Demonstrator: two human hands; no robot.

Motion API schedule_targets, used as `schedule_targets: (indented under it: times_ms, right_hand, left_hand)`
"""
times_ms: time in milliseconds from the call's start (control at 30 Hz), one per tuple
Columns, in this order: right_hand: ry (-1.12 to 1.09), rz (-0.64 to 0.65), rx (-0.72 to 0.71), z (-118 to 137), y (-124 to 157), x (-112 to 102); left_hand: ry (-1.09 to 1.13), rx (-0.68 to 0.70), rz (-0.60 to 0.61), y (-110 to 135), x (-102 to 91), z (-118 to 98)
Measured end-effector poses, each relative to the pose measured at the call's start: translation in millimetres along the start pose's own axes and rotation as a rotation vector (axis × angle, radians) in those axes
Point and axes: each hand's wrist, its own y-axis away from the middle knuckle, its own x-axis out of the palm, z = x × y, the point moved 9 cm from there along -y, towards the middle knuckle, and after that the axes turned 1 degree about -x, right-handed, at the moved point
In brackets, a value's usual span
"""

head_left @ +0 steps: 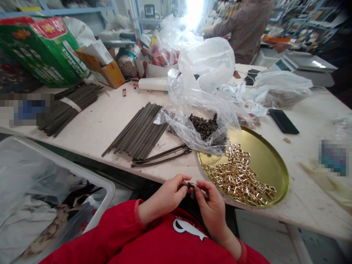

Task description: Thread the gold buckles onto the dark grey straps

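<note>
My left hand [172, 192] and my right hand [211, 205] meet in front of the table edge, fingertips pinched close together. Between them is a small gold buckle [193, 184], held by the right thumb and fingers. A dark strap [192, 193] shows below it, its near end pinched by the left fingers and the rest hidden. On the right, a round gold tray [271, 154] bears a heap of gold buckles [236, 176]. Two dark straps [162, 157] lie by the edge, beside a row of flat dark strips [137, 130].
A clear plastic bag [181, 124] holds small dark pieces [203, 125]. Bundled strips [74, 106] lie left, near a green box [41, 51]. A black phone [283, 121] is at right. A white bin [108, 190] stands lower left. Another person [244, 29] stands beyond the table.
</note>
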Motion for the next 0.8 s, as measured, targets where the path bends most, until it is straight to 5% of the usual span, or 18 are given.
schedule_targets:
  times_ms: [167,533,800]
  right_hand:
    - [-0.071,-0.034,0.117,-11.3,-2.5,-2.1]
    - [0.001,-0.027,-0.111,10.3,-6.7,-2.4]
    - [-0.016,0.148,-0.083,13.6,-13.6,10.2]
  left_hand:
    - [-0.05,0.046,-0.057,1.2,0.4,-2.9]
    - [-0.279,0.039,0.03,-0.5,6.9,-14.9]
    - [-0.241,0.053,0.051,-2.3,5.3,-16.4]
